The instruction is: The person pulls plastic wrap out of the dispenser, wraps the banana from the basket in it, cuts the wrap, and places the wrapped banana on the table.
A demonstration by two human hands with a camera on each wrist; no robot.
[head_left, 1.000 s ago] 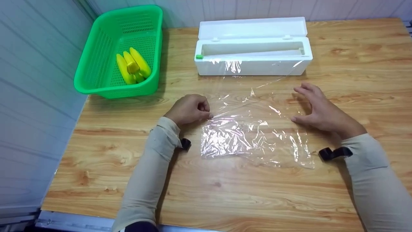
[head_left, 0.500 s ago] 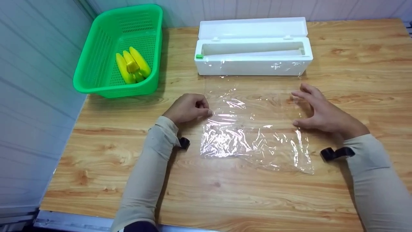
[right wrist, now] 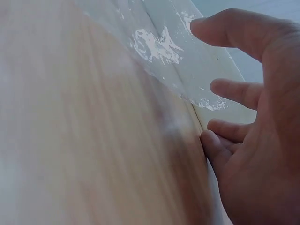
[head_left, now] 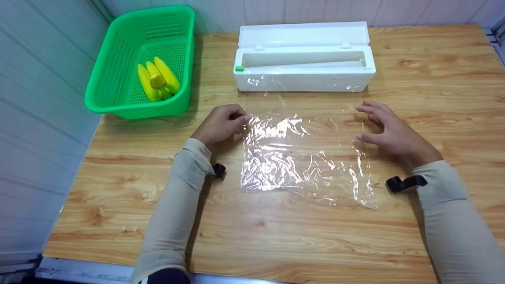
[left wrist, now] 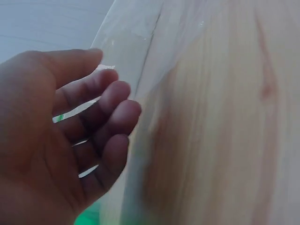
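Note:
A sheet of clear plastic wrap (head_left: 276,157) lies wrinkled and shiny on the wooden table, running back to a white wrap dispenser box (head_left: 303,81) with its lid raised. At the sheet's left edge my left hand (head_left: 223,123) has its thumb touching or just beside the film. In the left wrist view the left hand's fingers (left wrist: 123,112) are loosely bent, with a gap to the thumb. My right hand (head_left: 394,134) is at the right edge, thumb and fingers spread apart. The right wrist view shows the film (right wrist: 154,47) by the right thumb; contact is hard to tell.
A green plastic basket (head_left: 98,100) stands at the back left and holds yellow bananas (head_left: 158,79). The box has a small green slider (head_left: 239,68) at its left end. A panelled wall (head_left: 221,15) runs behind the table (head_left: 221,240).
My left hand has moved up along the film's left edge toward the box, and more bright wrinkles show beside it. The right hand has shifted slightly left and up. The view has shifted a little.

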